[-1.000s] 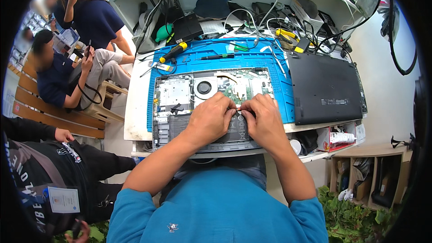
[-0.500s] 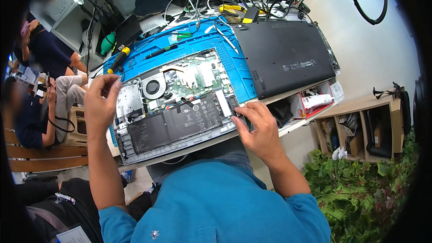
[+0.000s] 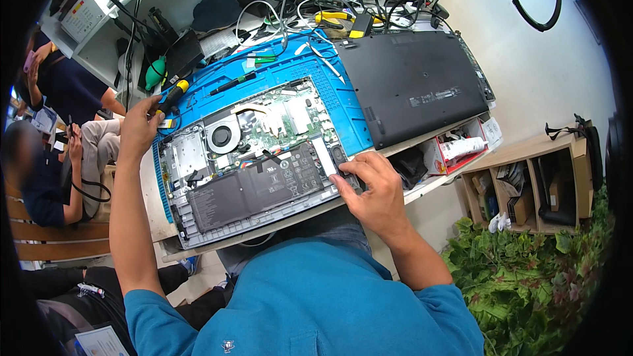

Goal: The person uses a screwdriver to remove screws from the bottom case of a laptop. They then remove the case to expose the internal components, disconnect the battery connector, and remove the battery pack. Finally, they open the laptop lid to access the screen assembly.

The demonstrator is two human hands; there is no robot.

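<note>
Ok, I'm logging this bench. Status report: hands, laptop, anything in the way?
Left hand at the screwdriver, grip unclear. Opened laptop, battery exposed. Right hand at its near right corner, partly hiding it.

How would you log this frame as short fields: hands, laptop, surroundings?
left hand: at the yellow-and-black screwdriver, grip unclear
right hand: at the near right corner of the opened laptop
laptop parts: fan and black battery exposed
surface: blue mat under the laptop
right of laptop: large black panel
</note>
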